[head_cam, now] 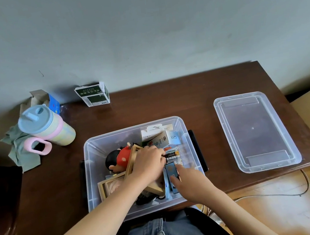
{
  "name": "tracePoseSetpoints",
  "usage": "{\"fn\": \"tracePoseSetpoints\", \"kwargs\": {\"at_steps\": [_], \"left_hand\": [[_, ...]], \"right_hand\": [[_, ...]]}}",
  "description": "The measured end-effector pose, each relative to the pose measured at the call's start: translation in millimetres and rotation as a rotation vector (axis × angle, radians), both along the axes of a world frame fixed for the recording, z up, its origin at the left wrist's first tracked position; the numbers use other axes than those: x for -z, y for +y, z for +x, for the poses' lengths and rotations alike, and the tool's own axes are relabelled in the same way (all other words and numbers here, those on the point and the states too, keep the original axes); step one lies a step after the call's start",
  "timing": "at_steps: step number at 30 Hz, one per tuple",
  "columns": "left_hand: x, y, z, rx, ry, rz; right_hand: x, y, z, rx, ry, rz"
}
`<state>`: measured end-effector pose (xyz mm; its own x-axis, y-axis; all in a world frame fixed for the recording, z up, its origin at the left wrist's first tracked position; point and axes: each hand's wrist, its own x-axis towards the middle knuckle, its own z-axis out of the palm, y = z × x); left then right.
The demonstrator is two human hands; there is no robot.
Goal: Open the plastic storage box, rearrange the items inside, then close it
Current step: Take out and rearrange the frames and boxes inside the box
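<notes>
The clear plastic storage box [92, 165] stands open at the table's front edge, and its lid [255, 131] lies flat on the table to the right. Inside are a red and black doll [117, 159], wooden frames [110, 185], small white and blue cartons [165, 138], batteries [172, 154] and a dark blue box [172, 171]. My left hand [148, 164] reaches into the box over a tilted frame, fingers curled at the batteries, pinching one. My right hand [190, 183] is in the box's right side, fingers on the dark blue box.
A pastel cup with a blue lid [46, 125] stands on a green cloth [19, 151] at the back left. A green and white carton [93, 95] and an open blue carton [49, 101] stand by the wall. A cable [278, 194] runs across the floor.
</notes>
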<state>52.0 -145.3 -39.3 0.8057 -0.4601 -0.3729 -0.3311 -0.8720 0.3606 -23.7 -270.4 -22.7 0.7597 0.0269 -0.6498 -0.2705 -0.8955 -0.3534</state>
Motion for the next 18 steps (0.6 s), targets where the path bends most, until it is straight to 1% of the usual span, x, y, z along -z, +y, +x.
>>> {"fn": "tracePoseSetpoints", "kwargs": {"at_steps": [1,3,7,8,10,12,15,18], "left_hand": [[1.7,7.2,-1.0,0.079,-0.010,0.010],[3.4,17.8,-4.1,0.200,0.051,0.041],[8.6,19.9,-7.1,0.282,0.148,0.115],[8.6,18.6,-7.8,0.316,0.146,0.143],[7.7,14.2,-11.2,0.384,0.088,0.198],[9.3,7.5,-17.2,0.391,0.019,0.202],[13.5,0.8,-24.7,0.336,0.000,0.137],[17.8,-0.7,-27.5,0.333,-0.029,0.073]], "right_hand": [[-0.8,-1.4,1.7,0.005,-0.007,0.005],[-2.6,-0.8,4.4,0.017,-0.022,0.035],[-8.4,-2.8,8.1,0.086,-0.039,0.112],[-8.8,-5.0,9.8,0.101,-0.022,0.125],[-7.5,-9.0,14.0,0.109,0.030,0.145],[-6.8,-11.0,18.0,0.080,0.077,0.126],[-6.4,-11.4,22.6,0.042,0.083,0.081],[-5.0,-12.0,24.9,0.026,0.071,0.061]]}}
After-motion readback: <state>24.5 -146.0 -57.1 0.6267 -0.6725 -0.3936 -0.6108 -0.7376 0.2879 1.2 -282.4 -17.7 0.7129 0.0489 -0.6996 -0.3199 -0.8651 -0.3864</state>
